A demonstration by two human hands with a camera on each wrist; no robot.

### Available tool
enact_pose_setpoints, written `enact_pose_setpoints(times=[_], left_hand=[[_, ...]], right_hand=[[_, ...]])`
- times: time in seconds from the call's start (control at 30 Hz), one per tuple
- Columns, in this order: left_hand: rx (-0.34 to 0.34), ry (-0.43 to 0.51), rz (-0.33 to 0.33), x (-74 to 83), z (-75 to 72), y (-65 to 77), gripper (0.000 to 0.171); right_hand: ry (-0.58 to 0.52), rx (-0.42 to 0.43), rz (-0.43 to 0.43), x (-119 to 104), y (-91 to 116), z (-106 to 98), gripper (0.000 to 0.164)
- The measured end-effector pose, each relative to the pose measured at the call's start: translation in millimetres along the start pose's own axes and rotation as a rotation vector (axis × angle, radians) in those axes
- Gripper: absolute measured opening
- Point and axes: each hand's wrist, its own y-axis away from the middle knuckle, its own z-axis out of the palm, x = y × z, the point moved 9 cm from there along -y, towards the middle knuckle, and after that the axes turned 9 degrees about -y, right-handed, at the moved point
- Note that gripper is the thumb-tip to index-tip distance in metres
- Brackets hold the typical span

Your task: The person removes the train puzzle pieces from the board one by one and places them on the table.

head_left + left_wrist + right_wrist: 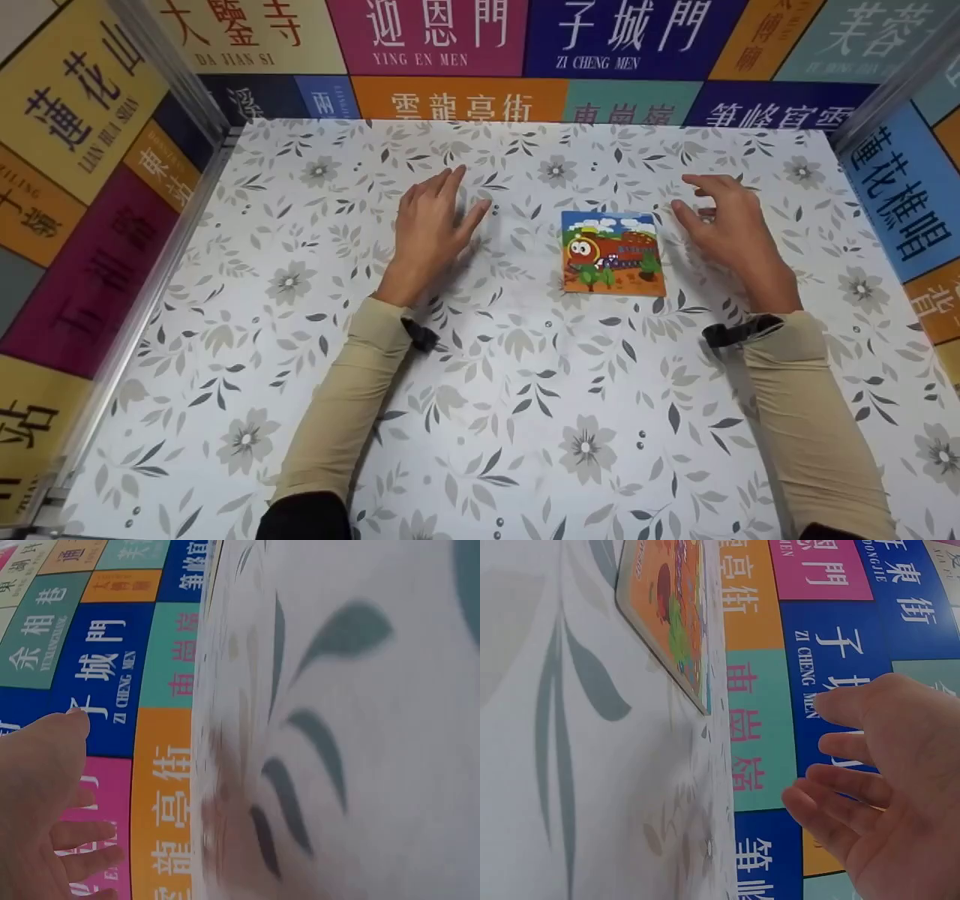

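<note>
Nearest to me, my tan sleeves (337,397) reached forward over the table, with a black strap (421,335) at the left cuff and another, the right strap (742,331), at the other. My left hand (433,232) hovered over the tabletop, fingers extended and thumb held apart, gripping nothing. My right hand (731,225) had its fingers loosely bent, thumb away from them, and it too was free of any hold.

Between the two lay the square picture card (611,255), flat on the white tabletop (480,345) patterned with grey leaves and flowers. It sat nearer my right hand, whose thumb hung just beside its upper right corner. It showed a red train with big white eyes, green bushes, orange ground and a blue sky with clouds; the lettering along the train was too small to read. The right wrist view caught the card's pale, thick edge.

Beyond the table stood the far wall (457,97), made up of coloured blocks of writing: DA JIAN SI on cream, YING EN MEN under 迎恩門 on pink, ZI CHENG MEN under 子城門 on dark blue, and 雲龍亭街 on orange. The left wall (112,247) carried 蓮花山 with LIAN HUA SHAN on yellow; the right wall (900,202) read 蓮花樵唱 on light blue.
</note>
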Motion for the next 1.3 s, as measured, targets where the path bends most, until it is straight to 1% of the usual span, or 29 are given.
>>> enact_pose_setpoints(times=[0.13, 0.3, 0.43, 0.6, 0.73, 0.83, 1.0, 1.13, 1.23, 1.3], left_hand=[[0.001, 0.032, 0.03, 15.1, 3.8, -0.7, 0.071], [-0.048, 0.09, 0.062, 32.2, 13.1, 1.2, 0.068], [-0.068, 0.108, 0.085, 44.8, 18.9, 1.1, 0.068], [-0.093, 0.158, 0.118, 62.2, 24.0, -1.1, 0.067], [-0.132, 0.215, 0.129, 75.9, 29.5, -2.9, 0.065], [-0.16, 0.236, 0.144, 87.3, 34.4, -4.2, 0.062], [-0.218, 0.251, 0.208, 111.4, 45.7, -2.9, 0.056], [-0.262, 0.27, 0.252, 131.2, 54.7, -1.5, 0.046], [-0.318, 0.285, 0.272, 146.1, 63.3, -1.1, 0.039], [-0.354, 0.31, 0.289, 156.2, 69.9, -2.0, 0.038]], right_hand=[[-0.047, -0.008, 0.005, 2, 0, 6, 0.05], [-0.054, -0.027, 0.014, 6, -2, 15, 0.042], [-0.081, -0.093, 0.052, 10, -2, 27, 0.045], [-0.077, -0.17, 0.094, 12, 1, 43, 0.048], [-0.065, -0.2, 0.099, 13, 3, 50, 0.049], [-0.055, -0.209, 0.09, 14, 3, 54, 0.049], [-0.044, -0.214, 0.073, 11, 3, 57, 0.048], [-0.04, -0.216, 0.067, 10, 2, 57, 0.049], [-0.046, -0.223, 0.085, 12, 2, 57, 0.05], [-0.052, -0.223, 0.095, 14, 2, 57, 0.05]])
